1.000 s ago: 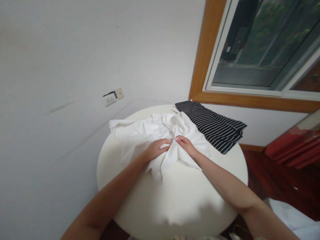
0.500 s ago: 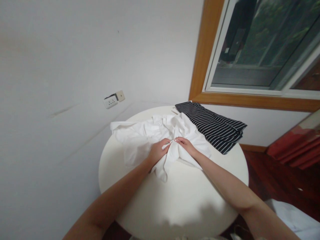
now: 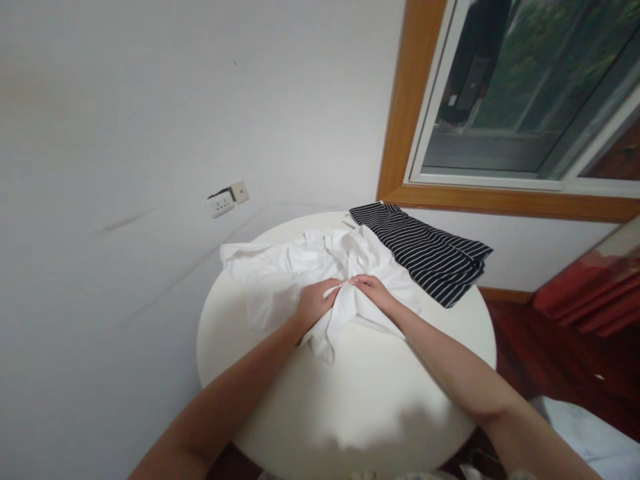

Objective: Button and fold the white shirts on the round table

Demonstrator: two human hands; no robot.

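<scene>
Cloth (image 3: 320,257), white and crumpled, is pinched between left hand (image 3: 317,301) and right hand (image 3: 375,291)

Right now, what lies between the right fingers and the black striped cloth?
The head view shows a crumpled stretch of the white cloth lying between the right fingers and the striped cloth.

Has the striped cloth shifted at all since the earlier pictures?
No. Against the wooden window frame, the striped cloth shows no visible shift, its far corner beneath the frame's lower-left corner.
</scene>
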